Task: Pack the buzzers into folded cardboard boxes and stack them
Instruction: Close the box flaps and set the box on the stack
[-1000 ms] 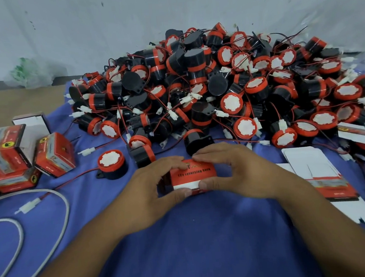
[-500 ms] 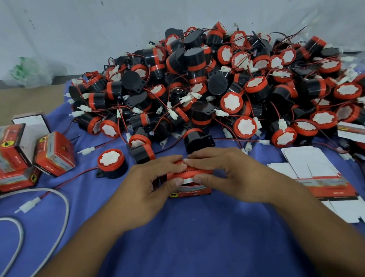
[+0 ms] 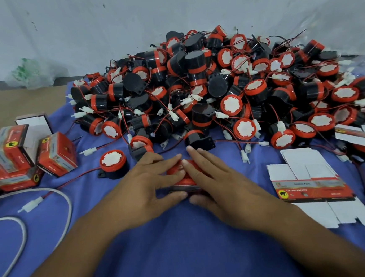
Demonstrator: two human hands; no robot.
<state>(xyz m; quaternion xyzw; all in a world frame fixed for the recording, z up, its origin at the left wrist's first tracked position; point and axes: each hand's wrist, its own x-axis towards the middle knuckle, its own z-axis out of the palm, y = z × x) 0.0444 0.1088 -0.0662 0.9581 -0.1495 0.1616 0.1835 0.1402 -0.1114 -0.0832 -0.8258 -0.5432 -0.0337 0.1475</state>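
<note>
A small red cardboard box (image 3: 183, 178) stands on the blue cloth in front of me, mostly covered by my hands. My left hand (image 3: 146, 187) holds its left side, fingers lying over the top and thumb against the near face. My right hand (image 3: 222, 179) holds the right side the same way, its fingertips meeting the left ones on the box's top. A big pile of black-and-red buzzers (image 3: 217, 87) with red wires and white plugs lies just behind. One loose buzzer (image 3: 113, 163) stands left of my hands.
Several closed red boxes (image 3: 56, 154) lie in a loose heap at the far left, with an open white-sided box (image 3: 34, 123) behind them. Flat unfolded box blanks (image 3: 312, 187) lie at the right. A white cable (image 3: 58, 213) loops at the lower left. The wall is close behind.
The box has turned so its printed face no longer shows. Both hands' fingers have slid from its sides onto its top and flattened there.
</note>
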